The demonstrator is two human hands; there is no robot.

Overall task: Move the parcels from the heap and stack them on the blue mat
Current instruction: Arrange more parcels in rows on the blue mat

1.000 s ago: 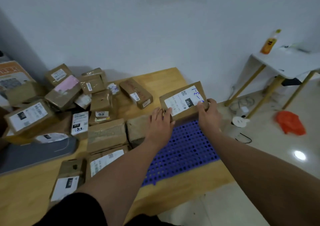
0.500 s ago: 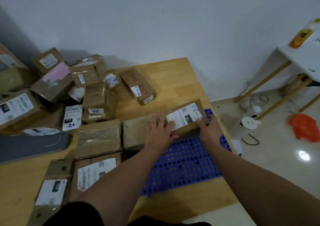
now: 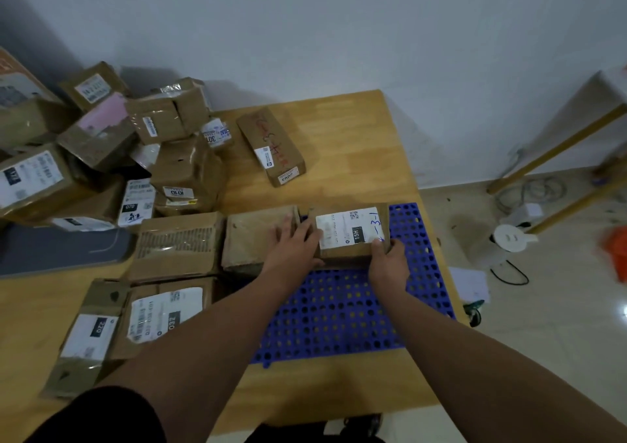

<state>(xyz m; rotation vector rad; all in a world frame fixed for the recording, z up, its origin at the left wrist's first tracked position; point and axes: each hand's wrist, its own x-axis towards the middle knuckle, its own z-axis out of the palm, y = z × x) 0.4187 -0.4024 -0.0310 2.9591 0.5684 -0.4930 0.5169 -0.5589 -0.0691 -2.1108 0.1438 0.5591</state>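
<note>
Blue perforated plastic mat [image 3: 339,310] lies on the right part of the pale wooden table [image 3: 315,385], and everything below is placed relative to it. Nearest the camera, two bare forearms reach forward over the mat's near half. On the mat's far edge sits a brown cardboard parcel with a white shipping label and blue handwriting [image 3: 349,232], lying flat. The right hand [image 3: 388,262] grips that parcel's near right corner, thumb on top beside the label and fingers curled under the edge. The left hand [image 3: 291,249] lies open with fingers spread, palm down, pressing against the parcel's left side and partly resting on a plain brown cardboard box [image 3: 258,239] that stands just left of the mat, touching the labelled parcel.

Further left of the mat, a ribbed brown box [image 3: 176,245] sits beside the plain one, and nearer the camera lie two flat parcels with white labels [image 3: 149,317]. A dark grey flat envelope [image 3: 57,249] lies at the far left.

Beyond the mat, a long brown box with red scribble [image 3: 271,145] rests alone on the wood. To the mat's far left, the heap of brown cardboard parcels [image 3: 101,144] piles up against the white wall [image 3: 305,28].
</note>
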